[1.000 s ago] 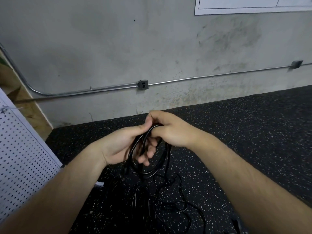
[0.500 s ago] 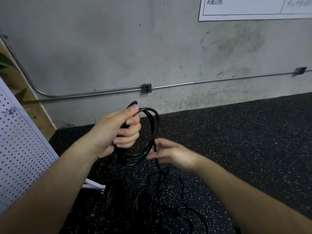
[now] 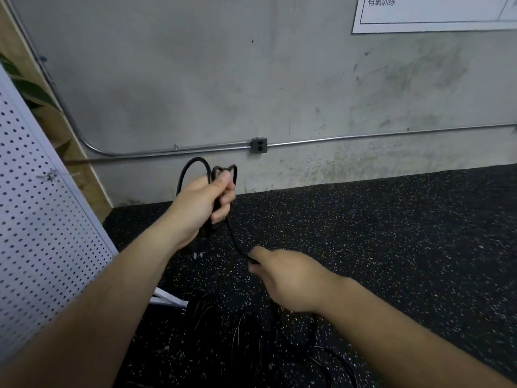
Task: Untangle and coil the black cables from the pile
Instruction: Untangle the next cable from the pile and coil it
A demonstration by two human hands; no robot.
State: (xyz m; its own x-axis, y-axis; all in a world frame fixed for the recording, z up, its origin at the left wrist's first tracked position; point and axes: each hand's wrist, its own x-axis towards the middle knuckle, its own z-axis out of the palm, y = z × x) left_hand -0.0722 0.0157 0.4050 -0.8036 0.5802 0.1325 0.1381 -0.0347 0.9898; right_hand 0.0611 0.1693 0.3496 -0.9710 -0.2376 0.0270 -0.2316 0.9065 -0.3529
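Black cable (image 3: pixel 195 160) was up off the floor, its loops bunched in the left hand (image 3: pixel 202 208), fingers curled tight round them; plug (image 3: pixel 198 249) hung below the fist. One strand ran down to the right hand (image 3: pixel 288 278), pinched at the fingertips. Prob. light, limp, a bit springy; best gripped on a free strand, not at tangles. Rest of the pile (image 3: pixel 246 329) lay on the speckled floor (image 3: pixel 391 247). Wall sign (image 3: pixel 419 15) read "有氧训练"; no brand legible.

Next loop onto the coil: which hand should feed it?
Right. The right hand pinches the free strand of the black cable below the coil, nearest the pile; the left hand is full, gripping the coil.
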